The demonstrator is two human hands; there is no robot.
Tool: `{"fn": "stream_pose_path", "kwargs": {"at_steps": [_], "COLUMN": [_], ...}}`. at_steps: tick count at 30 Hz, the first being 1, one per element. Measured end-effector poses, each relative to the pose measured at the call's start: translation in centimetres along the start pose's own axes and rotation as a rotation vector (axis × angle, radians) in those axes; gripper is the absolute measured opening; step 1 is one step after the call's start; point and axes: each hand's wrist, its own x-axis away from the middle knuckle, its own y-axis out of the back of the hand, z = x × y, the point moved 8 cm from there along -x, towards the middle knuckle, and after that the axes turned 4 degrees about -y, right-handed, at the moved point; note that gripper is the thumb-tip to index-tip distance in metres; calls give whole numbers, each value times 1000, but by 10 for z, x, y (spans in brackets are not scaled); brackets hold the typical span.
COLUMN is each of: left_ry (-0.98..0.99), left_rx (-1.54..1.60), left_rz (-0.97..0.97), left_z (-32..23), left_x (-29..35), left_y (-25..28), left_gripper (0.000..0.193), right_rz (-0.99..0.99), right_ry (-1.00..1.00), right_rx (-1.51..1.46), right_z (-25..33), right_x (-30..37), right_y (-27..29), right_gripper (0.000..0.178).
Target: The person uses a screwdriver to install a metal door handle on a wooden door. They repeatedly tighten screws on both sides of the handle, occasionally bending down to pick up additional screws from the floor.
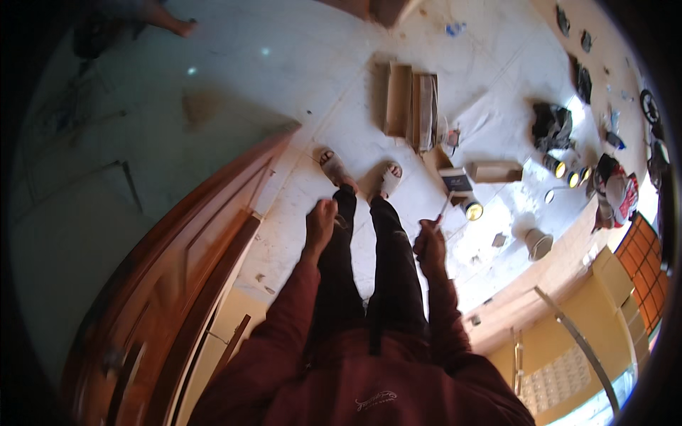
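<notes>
My right hand [430, 246] is closed around a screwdriver [444, 208]. Its reddish handle shows above the fist and its thin shaft points away from me, toward a small dark box [455, 180] on the floor. My left hand [322, 222] is curled in front of my left leg, beside the brown wooden door [206, 245]. Whatever its fingers may hold is hidden. Both hands are well above the floor, apart from each other and from the things lying there.
Open cardboard boxes [398, 101] lie ahead on the pale tiles. To the right are several dark cylindrical lamps with yellow rims [474, 211], a black plastic bag [553, 126] and a whitish bucket-like container [538, 244]. Another person's arm [170, 21] shows at the far left.
</notes>
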Motion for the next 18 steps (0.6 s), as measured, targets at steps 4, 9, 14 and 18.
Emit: {"fn": "stream_pose_path", "kwargs": {"at_steps": [4,9,14,18], "left_ry": [-339,-535,-609,-629], "left_rx": [-108,-338,-394,-500], "left_rz": [-52,-88,-62,-288], "left_z": [42,54,26,20], "left_x": [-178,-341,-466,-507], "left_y": [-65,-138,-217,-240], "left_gripper": [17,18,30,44], "right_rz": [-21,-63,19,-31], "right_ry": [-69,-339,-329,-401], "right_rx": [100,87,37,-17], "right_z": [-85,-143,-92,-88], "right_x": [-47,-96,-110,-121], "right_y": [-9,6,-5,3], "right_gripper": [16,22,28,28]}}
